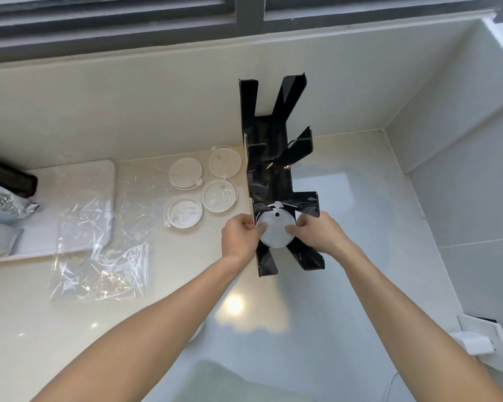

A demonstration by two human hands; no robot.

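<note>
A tall black rack (269, 175) with slanted arms stands on the counter against the back wall. A round white plastic lid (275, 231) with a small dark hole sits between its lowest arms. My left hand (240, 236) pinches the lid's left edge. My right hand (317, 235) pinches its right edge. Several more round clear-white lids (219, 195) lie flat on the counter left of the rack.
Crumpled clear plastic bags (99, 265) and a white board (79, 204) lie on the counter to the left, with a foil pouch (3, 203) at the far left. A wall socket with a white plug (476, 343) sits on the right wall.
</note>
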